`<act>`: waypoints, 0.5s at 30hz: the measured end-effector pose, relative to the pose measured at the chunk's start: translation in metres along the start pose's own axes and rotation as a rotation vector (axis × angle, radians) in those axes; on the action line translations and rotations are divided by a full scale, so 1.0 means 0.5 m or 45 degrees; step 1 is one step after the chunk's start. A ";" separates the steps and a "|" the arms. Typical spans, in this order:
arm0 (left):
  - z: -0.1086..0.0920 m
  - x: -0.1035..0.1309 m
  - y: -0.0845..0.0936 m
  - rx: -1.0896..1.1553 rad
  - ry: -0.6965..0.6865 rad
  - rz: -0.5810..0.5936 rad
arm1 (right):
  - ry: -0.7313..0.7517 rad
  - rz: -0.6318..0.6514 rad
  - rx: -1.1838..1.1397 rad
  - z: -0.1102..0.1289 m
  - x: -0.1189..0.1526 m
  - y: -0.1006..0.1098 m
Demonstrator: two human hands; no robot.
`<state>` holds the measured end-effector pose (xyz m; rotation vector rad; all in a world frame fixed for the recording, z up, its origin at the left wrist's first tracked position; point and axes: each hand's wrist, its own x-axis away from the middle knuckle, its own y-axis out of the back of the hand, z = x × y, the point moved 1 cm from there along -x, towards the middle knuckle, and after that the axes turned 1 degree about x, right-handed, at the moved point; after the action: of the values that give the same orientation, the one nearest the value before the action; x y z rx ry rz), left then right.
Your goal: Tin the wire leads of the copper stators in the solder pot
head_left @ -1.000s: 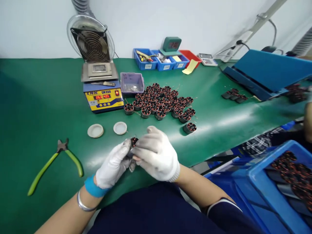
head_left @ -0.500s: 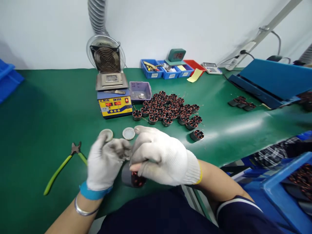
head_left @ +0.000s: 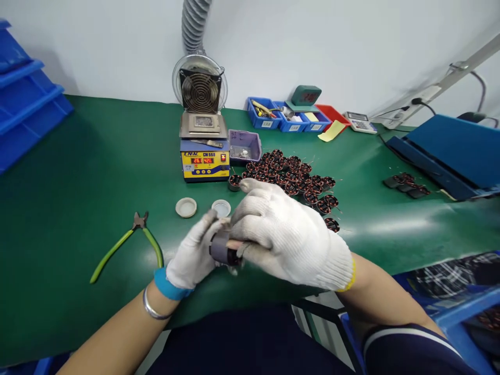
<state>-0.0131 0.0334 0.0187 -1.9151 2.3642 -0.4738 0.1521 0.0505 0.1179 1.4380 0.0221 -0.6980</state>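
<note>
- Left hand [head_left: 195, 255]: white glove worn, fingers curled round the far side of the cylindrical part [head_left: 221, 247]; thumb not clearly seen.
- Right hand [head_left: 287, 234]: white glove worn, closed on the right side of the same part; one bare fingertip is pressed on its sleeve.
- Cylindrical part: grey-sleeved, held on its side between both hands, over the green table [head_left: 97, 182] near its front edge.
- White dishes: left one [head_left: 186, 207] and right one [head_left: 221, 208] placed behind the left hand, apart from each other.
- Pliers [head_left: 139, 221]: laid left of the left hand, head toward the back edge, green handles spread.
- Yellow-blue heater unit [head_left: 205, 165]: set behind the dishes, knife [head_left: 207, 142] laid on top, fan [head_left: 200, 92] stood behind.
- Purple tray [head_left: 245, 136]: placed just right of the heater unit, small bits inside.
- Wound parts [head_left: 292, 176]: grouped upright beyond the right hand, partly hidden by it.
- Blue bins [head_left: 267, 123], clock [head_left: 306, 96], red bin [head_left: 332, 113] and calculator [head_left: 360, 123]: lined up along the back edge.
</note>
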 end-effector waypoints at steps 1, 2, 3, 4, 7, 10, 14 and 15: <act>0.000 0.005 -0.007 0.071 0.074 0.143 | -0.021 -0.012 -0.042 -0.004 0.004 -0.003; 0.000 0.012 -0.014 0.111 0.115 0.246 | -0.043 -0.032 -0.099 -0.007 0.010 -0.008; 0.000 0.018 -0.019 0.104 0.107 0.268 | -0.066 -0.068 -0.166 -0.010 0.018 -0.014; 0.001 0.024 -0.022 0.038 0.045 0.196 | -0.100 -0.116 -0.244 -0.014 0.027 -0.022; 0.013 0.037 -0.017 -0.416 -0.396 -0.316 | -0.355 -0.362 -0.568 -0.032 0.065 -0.055; 0.034 0.039 -0.002 -0.796 -0.797 -0.616 | -0.786 -0.781 -0.996 -0.060 0.114 -0.098; 0.046 0.032 0.016 -1.033 -1.019 -0.732 | -1.149 -0.820 -1.295 -0.052 0.144 -0.169; 0.047 0.031 0.016 -1.076 -1.042 -0.699 | -1.139 -0.712 -1.364 -0.038 0.140 -0.189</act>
<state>-0.0186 0.0155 -0.0038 -2.3450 1.5421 1.2561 0.1734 0.0407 0.0012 0.0049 0.0876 -1.4497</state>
